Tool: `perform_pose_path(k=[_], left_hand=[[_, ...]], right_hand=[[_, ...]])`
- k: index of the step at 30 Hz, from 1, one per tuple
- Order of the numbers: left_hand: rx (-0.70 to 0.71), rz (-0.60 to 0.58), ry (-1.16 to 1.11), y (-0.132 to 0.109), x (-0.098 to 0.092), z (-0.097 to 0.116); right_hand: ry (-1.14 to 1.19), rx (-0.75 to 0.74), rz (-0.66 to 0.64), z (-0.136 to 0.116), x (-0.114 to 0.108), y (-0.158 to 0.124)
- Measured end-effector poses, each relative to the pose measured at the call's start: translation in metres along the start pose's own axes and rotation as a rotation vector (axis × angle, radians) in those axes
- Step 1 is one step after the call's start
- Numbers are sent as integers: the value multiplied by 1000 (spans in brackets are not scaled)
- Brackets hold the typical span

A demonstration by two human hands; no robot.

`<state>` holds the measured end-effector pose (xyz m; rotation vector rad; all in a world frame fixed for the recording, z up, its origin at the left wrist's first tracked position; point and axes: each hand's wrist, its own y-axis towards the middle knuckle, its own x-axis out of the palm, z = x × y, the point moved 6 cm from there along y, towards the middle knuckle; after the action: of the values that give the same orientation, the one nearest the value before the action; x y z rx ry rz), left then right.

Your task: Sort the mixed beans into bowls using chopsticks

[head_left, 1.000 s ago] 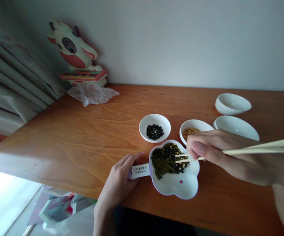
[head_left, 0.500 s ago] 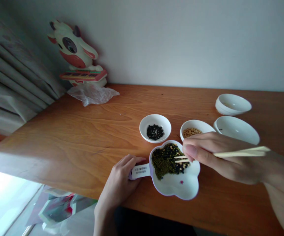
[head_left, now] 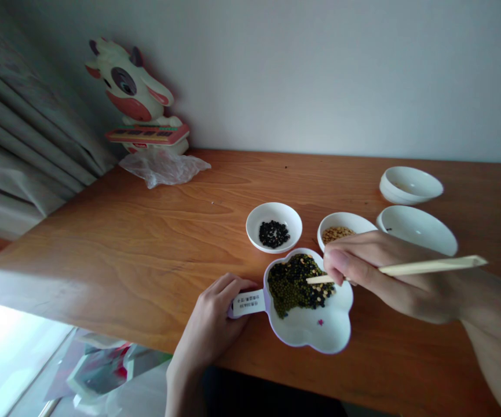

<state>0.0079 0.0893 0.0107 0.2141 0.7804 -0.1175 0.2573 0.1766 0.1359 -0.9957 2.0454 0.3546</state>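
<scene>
My right hand (head_left: 376,275) is closed round a pair of wooden chopsticks (head_left: 432,266), their tips together among the beans. These mixed beans (head_left: 293,284), green, black and some yellow, fill the upper left of a white flower-shaped bowl (head_left: 315,333) with a purple rim. My left hand (head_left: 215,313) grips the bowl's short handle (head_left: 249,302), which bears a white printed label. Just behind is a small white bowl (head_left: 252,226) with black beans (head_left: 274,234). Another white bowl (head_left: 350,219) holds yellow beans (head_left: 337,233) and is partly hidden by my right hand.
Two more white bowls, a nearer one (head_left: 419,229) and a farther one (head_left: 413,185), stand at the right. A cow-shaped toy keyboard (head_left: 146,136) and a crumpled plastic bag (head_left: 165,168) are at the back left. The wooden table (head_left: 146,249) meets the wall behind.
The chopstick tips have closed together over the beans, and their rear ends have shifted slightly right. My left hand and the flower-shaped bowl have stayed put.
</scene>
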Motion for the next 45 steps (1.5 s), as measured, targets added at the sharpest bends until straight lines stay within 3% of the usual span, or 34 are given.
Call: perform_pose_path(k=[3, 9, 45], left_hand=[[-1, 2, 7, 0, 0, 1], [7, -3, 2, 0, 0, 1], [-28, -19, -14, -1, 1, -1]], right_hand=[[36, -6, 15, -3, -8, -4], [-10, 121, -1, 9, -10, -11], [-113, 30, 13, 2, 0, 2]])
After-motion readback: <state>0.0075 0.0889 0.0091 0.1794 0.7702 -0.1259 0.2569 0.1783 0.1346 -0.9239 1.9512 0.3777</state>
